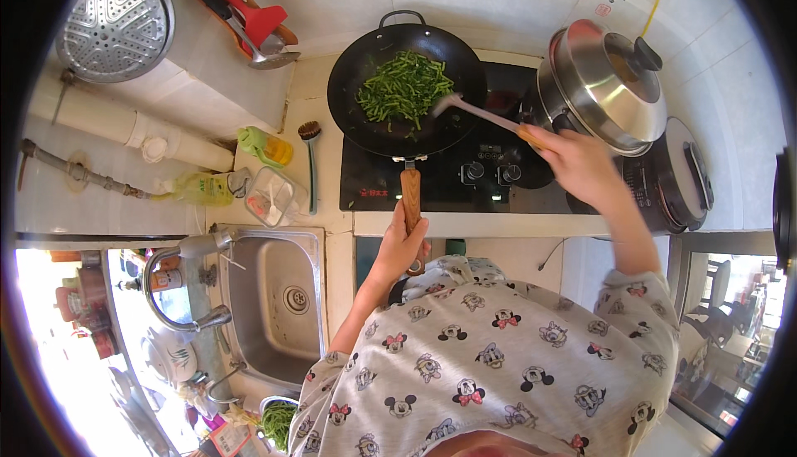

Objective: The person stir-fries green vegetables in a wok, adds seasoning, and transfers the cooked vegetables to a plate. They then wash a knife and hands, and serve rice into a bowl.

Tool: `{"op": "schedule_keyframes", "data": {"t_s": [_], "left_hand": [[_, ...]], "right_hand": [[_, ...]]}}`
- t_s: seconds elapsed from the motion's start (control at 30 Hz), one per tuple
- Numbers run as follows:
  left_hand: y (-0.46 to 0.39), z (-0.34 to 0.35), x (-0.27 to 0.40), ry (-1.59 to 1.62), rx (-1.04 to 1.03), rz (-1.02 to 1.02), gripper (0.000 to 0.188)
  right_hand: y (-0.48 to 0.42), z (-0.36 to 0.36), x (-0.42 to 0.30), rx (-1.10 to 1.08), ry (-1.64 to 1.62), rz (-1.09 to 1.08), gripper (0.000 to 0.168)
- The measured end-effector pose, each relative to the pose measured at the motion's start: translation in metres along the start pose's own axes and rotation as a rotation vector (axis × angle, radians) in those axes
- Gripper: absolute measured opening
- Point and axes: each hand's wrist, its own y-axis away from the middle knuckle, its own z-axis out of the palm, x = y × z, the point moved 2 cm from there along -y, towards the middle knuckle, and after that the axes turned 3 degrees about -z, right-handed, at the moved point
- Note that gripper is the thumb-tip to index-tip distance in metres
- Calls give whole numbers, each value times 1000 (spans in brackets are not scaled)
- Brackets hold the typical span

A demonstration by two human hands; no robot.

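Observation:
Chopped green vegetables [405,88] lie heaped in the middle of a black wok [348,114] on the cooktop. My left hand [398,242] is closed around the wok's wooden handle [410,189]. In my right hand [576,161] is a spatula [489,117] with a wooden grip, held slantwise over the wok's right side. The spatula's blurred head is inside the wok at the right edge of the vegetables; whether it touches them I cannot tell.
A lidded steel pot [613,93] stands right of the wok on the black cooktop [436,189], with a rice cooker [675,177] beyond. At left are a sink [280,345], a scrub brush [311,164], an oil bottle [274,147] and a plastic container [272,198]. Utensils [246,15] hang on the wall.

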Motion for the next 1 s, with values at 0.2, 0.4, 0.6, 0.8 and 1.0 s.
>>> {"op": "schedule_keyframes", "data": {"t_s": [0.2, 0.4, 0.6, 0.8, 1.0], "left_hand": [[3, 0, 3, 18, 11, 0, 54], [0, -2, 2, 34, 6, 48, 53], [1, -3, 0, 20, 26, 18, 54], [2, -1, 5, 5, 12, 23, 55], [1, -4, -4, 31, 16, 46, 54]], "right_hand": [[-32, 91, 7, 334, -430, 120, 40], [-53, 119, -44, 50, -1140, 584, 45], [-58, 119, -42, 150, -1301, 515, 43], [-75, 130, -29, -114, -1463, 594, 44], [-21, 61, -39, -185, -998, 275, 41]]}}
